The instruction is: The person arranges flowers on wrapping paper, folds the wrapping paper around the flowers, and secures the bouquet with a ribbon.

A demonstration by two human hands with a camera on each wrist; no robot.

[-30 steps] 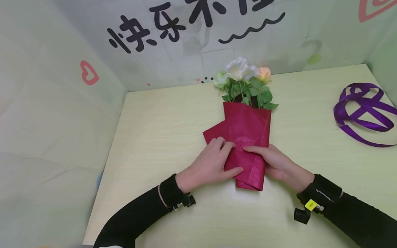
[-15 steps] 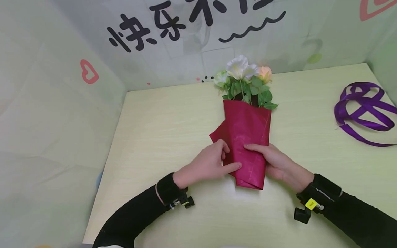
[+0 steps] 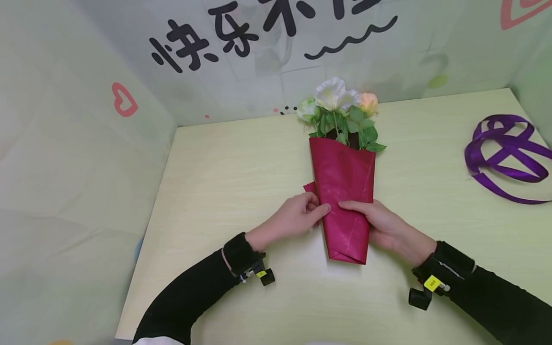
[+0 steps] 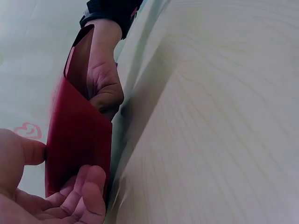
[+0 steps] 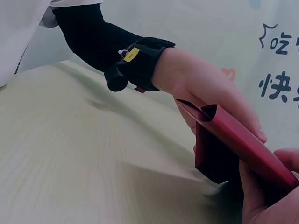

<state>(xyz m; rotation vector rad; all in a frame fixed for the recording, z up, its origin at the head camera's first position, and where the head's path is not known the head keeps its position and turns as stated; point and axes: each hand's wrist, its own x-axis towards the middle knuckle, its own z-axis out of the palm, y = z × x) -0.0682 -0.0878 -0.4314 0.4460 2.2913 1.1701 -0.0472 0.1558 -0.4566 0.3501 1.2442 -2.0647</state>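
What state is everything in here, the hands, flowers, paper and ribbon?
Left hand: pinching the paper's edge
Right hand: gripping the paper's opposite side
Red wrapping paper: folded into a sleeve, untied, one corner jutting out by the left hand
Flowers: blooms and leaves showing above the paper
Purple ribbon: loosely looped on the table

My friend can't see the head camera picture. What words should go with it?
A person's left hand and right hand hold a red wrapper with white and peach flowers poking out the top. A loose purple ribbon lies on the pale table at the right.
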